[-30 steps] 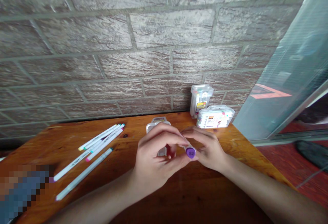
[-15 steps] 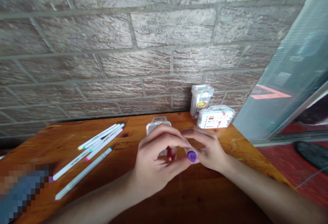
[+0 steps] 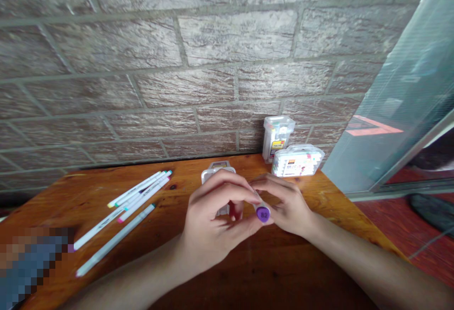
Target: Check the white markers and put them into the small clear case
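Note:
Between both hands is a marker (image 3: 263, 214), its purple end marked "82" pointing towards me. My left hand (image 3: 220, 215) pinches it near that end with thumb and fingers. Curled against its other side, my right hand (image 3: 285, 203) grips it too; the far part of the marker is hidden by the fingers. Behind my left hand stands a clear plastic case (image 3: 217, 167), partly covered by that hand. On the left of the table lie several white markers (image 3: 144, 199) with coloured ends, in a loose group, and a greyish one (image 3: 117, 239) lies apart, nearest me.
The wooden table (image 3: 184, 277) meets a brick wall (image 3: 198, 87). At the back right stand an upright clear case (image 3: 278, 137) with markers inside and a lower handled case (image 3: 298, 161) packed with markers. A pixelated patch (image 3: 31, 267) covers the lower left corner.
My left hand and the marker's purple end have shifted very slightly left in view. Both hands keep the same hold, and the things on the table have not moved.

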The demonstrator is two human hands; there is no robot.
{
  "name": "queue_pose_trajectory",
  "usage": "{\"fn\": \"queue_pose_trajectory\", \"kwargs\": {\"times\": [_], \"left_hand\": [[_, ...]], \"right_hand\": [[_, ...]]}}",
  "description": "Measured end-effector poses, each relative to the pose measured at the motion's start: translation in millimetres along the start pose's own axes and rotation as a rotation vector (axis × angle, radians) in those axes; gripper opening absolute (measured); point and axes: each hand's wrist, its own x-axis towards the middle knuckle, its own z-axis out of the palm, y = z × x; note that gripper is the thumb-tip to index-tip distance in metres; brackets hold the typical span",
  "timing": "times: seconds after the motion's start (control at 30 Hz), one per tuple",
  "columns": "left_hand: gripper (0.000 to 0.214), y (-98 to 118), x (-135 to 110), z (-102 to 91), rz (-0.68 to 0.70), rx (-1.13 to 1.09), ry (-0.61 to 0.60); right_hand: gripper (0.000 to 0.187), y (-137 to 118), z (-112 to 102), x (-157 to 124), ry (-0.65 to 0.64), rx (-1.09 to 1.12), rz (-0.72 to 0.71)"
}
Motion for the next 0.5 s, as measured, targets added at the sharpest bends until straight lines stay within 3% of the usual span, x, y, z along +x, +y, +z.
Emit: {"fn": "queue_pose_trajectory", "kwargs": {"times": [0.33,0.5], "left_hand": [[0.02,2,0,-0.5,-0.006,-0.013,0.004],[0.023,-1,2,-11.1,-0.049,-0.024,0.037]], "right_hand": [[0.016,2,-1,-1,-0.014,-0.036,0.011],[0.017,3,-3,0,0.049,-0.071,0.016]]}}
